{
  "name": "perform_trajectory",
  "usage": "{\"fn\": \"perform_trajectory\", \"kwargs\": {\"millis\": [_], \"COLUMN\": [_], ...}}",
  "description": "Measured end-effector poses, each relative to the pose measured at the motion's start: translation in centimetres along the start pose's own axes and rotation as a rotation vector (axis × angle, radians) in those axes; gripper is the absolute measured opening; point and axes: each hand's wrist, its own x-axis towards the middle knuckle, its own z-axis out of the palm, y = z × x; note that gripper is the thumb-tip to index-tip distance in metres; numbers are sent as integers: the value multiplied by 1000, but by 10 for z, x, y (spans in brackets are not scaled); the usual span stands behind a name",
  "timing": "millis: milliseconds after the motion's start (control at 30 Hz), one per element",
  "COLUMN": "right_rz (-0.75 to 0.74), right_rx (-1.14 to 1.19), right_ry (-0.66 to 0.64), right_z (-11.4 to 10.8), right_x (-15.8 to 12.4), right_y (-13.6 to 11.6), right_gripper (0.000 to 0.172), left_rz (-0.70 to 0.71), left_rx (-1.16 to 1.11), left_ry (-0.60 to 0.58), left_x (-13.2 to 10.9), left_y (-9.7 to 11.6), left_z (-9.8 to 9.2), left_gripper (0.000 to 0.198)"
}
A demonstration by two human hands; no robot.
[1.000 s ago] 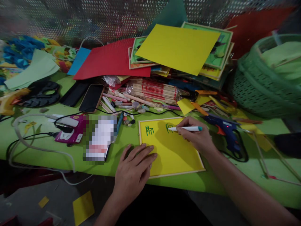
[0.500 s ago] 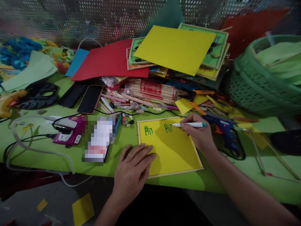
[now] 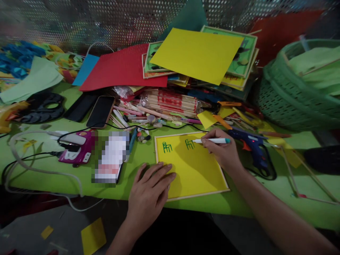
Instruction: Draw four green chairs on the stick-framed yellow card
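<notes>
My right hand (image 3: pixel 223 148) grips a white marker (image 3: pixel 215 141) with a teal end, its tip at the second of two green chair-like drawings (image 3: pixel 189 144). The first drawing (image 3: pixel 167 147) stands to its left on the same yellow sheet (image 3: pixel 196 173), which is edged with thin wooden sticks. My left hand (image 3: pixel 150 189) lies flat with its fingers spread over the sheet's lower left edge. Just right of my right hand rests a blue glue gun (image 3: pixel 256 148) with an orange trigger.
A phone with a blurred screen (image 3: pixel 111 157) and a purple power strip (image 3: pixel 77 148) with cables lie left. Behind are a dark phone (image 3: pixel 101 111), bundled sticks (image 3: pixel 170 102), red card (image 3: pixel 122 69) and yellow card (image 3: pixel 196 53) on framed pictures. A green basket (image 3: pixel 300 92) stands right.
The view has shifted very slightly. The marker tip stays at the second drawing, with a tiny change in the pen's position; my left hand keeps its place.
</notes>
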Motion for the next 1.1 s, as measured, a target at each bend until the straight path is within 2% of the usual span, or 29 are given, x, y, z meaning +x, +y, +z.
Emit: {"fn": "perform_trajectory", "kwargs": {"millis": [667, 900, 1100], "right_rz": [-2, 27, 18], "right_rx": [-18, 32, 12], "right_ry": [-79, 0, 11], "right_z": [-4, -2, 0], "right_x": [-2, -1, -1], "right_y": [1, 1, 1], "right_gripper": [13, 16, 17], "left_rz": [-11, -4, -2], "left_rx": [26, 14, 6], "left_ry": [-10, -14, -10], "left_x": [0, 0, 0], "left_y": [1, -1, 0], "left_z": [0, 0, 0], "left_gripper": [35, 36, 34]}}
